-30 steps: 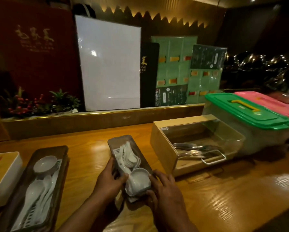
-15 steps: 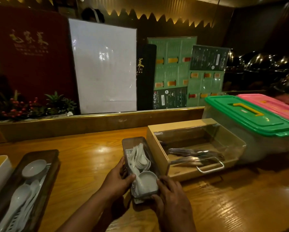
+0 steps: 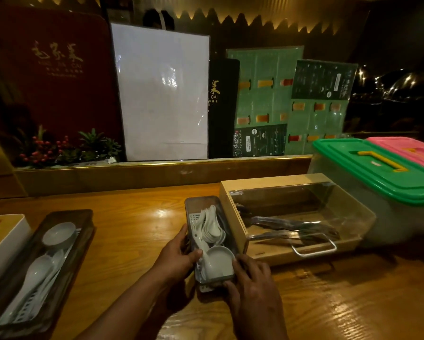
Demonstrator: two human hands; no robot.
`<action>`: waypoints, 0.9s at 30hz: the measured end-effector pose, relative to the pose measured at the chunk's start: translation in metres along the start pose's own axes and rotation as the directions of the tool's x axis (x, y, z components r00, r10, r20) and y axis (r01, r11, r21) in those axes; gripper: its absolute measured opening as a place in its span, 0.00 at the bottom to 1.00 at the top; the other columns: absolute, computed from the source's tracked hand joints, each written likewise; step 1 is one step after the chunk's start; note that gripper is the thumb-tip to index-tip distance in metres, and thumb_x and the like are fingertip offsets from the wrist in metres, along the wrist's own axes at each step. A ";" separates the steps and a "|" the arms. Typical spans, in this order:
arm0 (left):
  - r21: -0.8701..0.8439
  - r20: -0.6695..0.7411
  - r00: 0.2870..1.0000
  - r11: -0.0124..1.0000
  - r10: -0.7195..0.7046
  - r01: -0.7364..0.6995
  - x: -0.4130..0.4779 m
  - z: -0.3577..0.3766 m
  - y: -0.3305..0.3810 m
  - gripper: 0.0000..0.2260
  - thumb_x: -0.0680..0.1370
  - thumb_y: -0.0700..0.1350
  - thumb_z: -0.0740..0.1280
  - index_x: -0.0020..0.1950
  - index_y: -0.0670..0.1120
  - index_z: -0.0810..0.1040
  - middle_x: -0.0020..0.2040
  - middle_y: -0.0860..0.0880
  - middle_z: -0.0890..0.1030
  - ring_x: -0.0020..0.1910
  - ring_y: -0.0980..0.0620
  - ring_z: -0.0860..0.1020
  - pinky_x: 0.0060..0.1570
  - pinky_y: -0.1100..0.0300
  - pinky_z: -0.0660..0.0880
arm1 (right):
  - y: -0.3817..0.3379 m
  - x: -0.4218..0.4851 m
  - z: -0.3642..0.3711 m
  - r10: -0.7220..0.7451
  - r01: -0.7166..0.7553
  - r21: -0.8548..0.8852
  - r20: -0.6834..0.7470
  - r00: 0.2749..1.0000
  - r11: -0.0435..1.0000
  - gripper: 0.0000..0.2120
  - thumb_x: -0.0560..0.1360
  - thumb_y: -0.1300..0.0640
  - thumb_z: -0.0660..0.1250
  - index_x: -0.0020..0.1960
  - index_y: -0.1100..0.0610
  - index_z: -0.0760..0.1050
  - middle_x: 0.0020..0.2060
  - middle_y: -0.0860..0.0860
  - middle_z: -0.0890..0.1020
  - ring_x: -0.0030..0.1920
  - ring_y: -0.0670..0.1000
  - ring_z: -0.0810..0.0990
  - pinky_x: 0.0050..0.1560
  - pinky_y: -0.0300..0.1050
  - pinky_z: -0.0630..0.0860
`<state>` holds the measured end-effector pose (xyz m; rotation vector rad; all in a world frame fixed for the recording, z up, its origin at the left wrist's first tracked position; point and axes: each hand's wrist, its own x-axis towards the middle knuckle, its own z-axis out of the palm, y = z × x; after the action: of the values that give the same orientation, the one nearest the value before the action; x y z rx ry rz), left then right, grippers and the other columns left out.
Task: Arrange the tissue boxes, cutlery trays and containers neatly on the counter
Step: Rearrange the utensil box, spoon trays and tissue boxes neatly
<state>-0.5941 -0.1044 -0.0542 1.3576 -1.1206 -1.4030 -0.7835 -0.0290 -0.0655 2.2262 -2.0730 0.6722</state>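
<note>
A narrow dark cutlery tray (image 3: 199, 204) with white spoons and a small white dish lies on the wooden counter (image 3: 137, 224), right beside a wooden cutlery box (image 3: 233, 209) with a clear lid. My left hand (image 3: 175, 256) grips the tray's left side and my right hand (image 3: 255, 288) holds its near right corner. A second dark tray (image 3: 83, 231) with white spoons and a dish lies at the left, next to a white tissue box (image 3: 3, 249). Containers with a green lid (image 3: 368, 163) and a pink lid (image 3: 412, 150) stand at the right.
Upright menu boards (image 3: 265, 99), a white board (image 3: 162, 99) and a small plant with red berries (image 3: 66, 148) stand on the raised ledge behind the counter. Bare counter shows between the two trays and in front of the wooden box.
Both hands have slid the narrow tray to the right until it sits against the wooden cutlery box. The left tray and tissue box have stayed where they were.
</note>
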 end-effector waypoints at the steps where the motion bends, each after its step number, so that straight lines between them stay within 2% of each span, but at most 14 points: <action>1: -0.008 -0.005 1.000 1.000 -0.004 0.004 0.000 0.000 0.000 0.39 0.76 0.31 0.69 0.75 0.66 0.60 0.55 0.63 0.76 0.66 0.46 0.74 0.62 0.40 0.76 | 0.001 0.000 0.001 -0.010 0.010 0.006 -0.008 1.000 1.000 0.28 0.67 0.43 0.76 0.65 0.47 0.77 0.64 0.43 0.77 0.60 0.48 0.73 0.51 0.46 0.79; 4: -0.005 -0.009 1.000 1.000 -0.007 0.007 0.002 0.002 -0.002 0.39 0.76 0.31 0.69 0.78 0.60 0.59 0.56 0.64 0.76 0.66 0.47 0.74 0.63 0.40 0.75 | 0.004 0.000 0.003 -0.034 0.035 0.025 -0.033 0.999 0.999 0.27 0.70 0.43 0.73 0.67 0.47 0.75 0.67 0.44 0.74 0.63 0.48 0.70 0.55 0.47 0.78; 9: 0.000 0.003 1.000 1.000 -0.009 0.009 -0.001 0.001 0.003 0.38 0.77 0.31 0.68 0.78 0.60 0.59 0.58 0.64 0.75 0.64 0.50 0.74 0.63 0.42 0.76 | 0.002 -0.003 -0.004 -0.032 0.032 0.103 -0.002 0.999 0.994 0.30 0.72 0.39 0.68 0.71 0.47 0.71 0.70 0.43 0.70 0.66 0.47 0.65 0.62 0.48 0.73; 11: 0.006 -0.003 1.000 1.000 -0.021 0.021 -0.004 0.001 0.005 0.37 0.78 0.34 0.69 0.79 0.60 0.58 0.60 0.62 0.75 0.65 0.50 0.73 0.63 0.44 0.76 | -0.003 -0.005 -0.007 -0.036 0.036 0.085 -0.006 0.999 0.996 0.30 0.69 0.38 0.70 0.68 0.47 0.73 0.67 0.45 0.73 0.65 0.49 0.67 0.60 0.51 0.74; 14: 0.085 -0.034 0.999 0.996 0.017 -0.014 -0.013 -0.005 0.006 0.38 0.77 0.44 0.71 0.79 0.63 0.54 0.75 0.53 0.69 0.73 0.47 0.68 0.66 0.42 0.73 | -0.016 -0.008 -0.010 -0.041 0.043 0.106 -0.018 0.999 0.993 0.28 0.64 0.41 0.76 0.62 0.47 0.78 0.62 0.49 0.77 0.62 0.53 0.71 0.56 0.55 0.74; 17: 0.196 -0.084 0.994 0.979 0.076 -0.059 -0.028 -0.030 0.008 0.36 0.78 0.49 0.71 0.79 0.62 0.55 0.77 0.52 0.66 0.73 0.48 0.68 0.65 0.42 0.74 | -0.039 -0.012 -0.008 -0.113 0.135 0.203 -0.116 0.987 0.970 0.25 0.63 0.48 0.80 0.58 0.51 0.81 0.57 0.52 0.80 0.57 0.56 0.76 0.51 0.57 0.77; 19: 0.257 -0.099 0.985 0.960 0.144 -0.114 -0.039 -0.057 0.010 0.33 0.78 0.49 0.71 0.79 0.60 0.59 0.76 0.53 0.67 0.72 0.51 0.69 0.64 0.46 0.75 | -0.064 -0.014 -0.004 -0.197 0.240 0.242 -0.191 0.962 0.940 0.21 0.65 0.49 0.78 0.56 0.52 0.81 0.54 0.52 0.80 0.54 0.55 0.77 0.48 0.54 0.77; 21: 0.382 -0.121 0.967 0.910 0.223 -0.162 -0.052 -0.091 0.015 0.30 0.77 0.50 0.72 0.76 0.60 0.65 0.74 0.53 0.71 0.70 0.55 0.71 0.62 0.51 0.76 | -0.094 -0.016 0.006 -0.251 0.295 0.308 -0.177 0.952 0.904 0.20 0.68 0.46 0.74 0.57 0.51 0.80 0.52 0.50 0.79 0.53 0.53 0.77 0.49 0.50 0.76; 23: 0.514 -0.112 0.951 0.836 0.287 -0.191 -0.066 -0.131 0.020 0.25 0.77 0.52 0.72 0.72 0.61 0.69 0.72 0.53 0.73 0.69 0.55 0.72 0.62 0.52 0.76 | -0.131 -0.018 0.017 -0.306 0.311 0.372 -0.075 0.949 0.875 0.21 0.71 0.42 0.69 0.62 0.47 0.77 0.53 0.48 0.78 0.53 0.51 0.76 0.51 0.48 0.75; 27: 0.766 -0.061 0.917 0.608 0.393 -0.210 -0.099 -0.209 0.031 0.23 0.77 0.53 0.70 0.72 0.57 0.72 0.68 0.54 0.75 0.67 0.55 0.73 0.63 0.57 0.72 | -0.214 -0.026 0.040 -0.396 0.301 0.430 0.149 0.906 0.851 0.30 0.73 0.36 0.62 0.73 0.44 0.63 0.60 0.45 0.73 0.60 0.50 0.72 0.59 0.49 0.71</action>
<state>-0.3820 -0.0231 -0.0025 1.7127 -1.7826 -0.4833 -0.5675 0.0083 -0.0529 2.9412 -1.6363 0.9020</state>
